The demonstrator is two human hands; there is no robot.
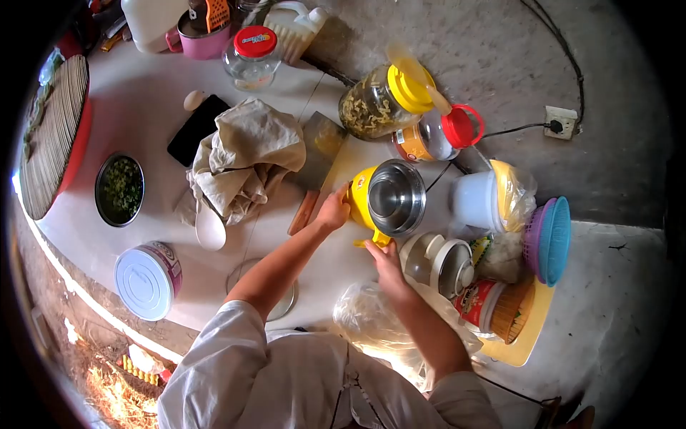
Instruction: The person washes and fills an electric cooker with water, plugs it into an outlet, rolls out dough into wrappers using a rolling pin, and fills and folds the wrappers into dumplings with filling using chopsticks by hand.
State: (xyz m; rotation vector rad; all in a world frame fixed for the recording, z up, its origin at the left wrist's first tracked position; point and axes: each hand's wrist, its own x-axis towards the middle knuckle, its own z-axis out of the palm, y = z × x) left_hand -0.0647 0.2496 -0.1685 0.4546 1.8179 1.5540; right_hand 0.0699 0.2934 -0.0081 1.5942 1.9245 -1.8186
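A yellow pot (362,194) with a shiny metal inside stands near the middle of the table, its open top toward me. My left hand (334,208) grips the pot's left side, fingers partly hidden behind it. At the yellow handle on the near side, my right hand (386,262) is closed round it. A cleaver (314,161) with a wooden handle lies just left of the pot. Beyond the pot stand a jar with a yellow lid (413,89) and a jar with a red lid (459,127).
Left of the cleaver lie a crumpled cloth (246,157), a white spoon (211,227) and a black phone (196,132). A bowl of chopped greens (120,190) and a round tin (145,282) stand farther left. Plastic bags (371,314) and a glass-lidded pot (450,266) crowd the right.
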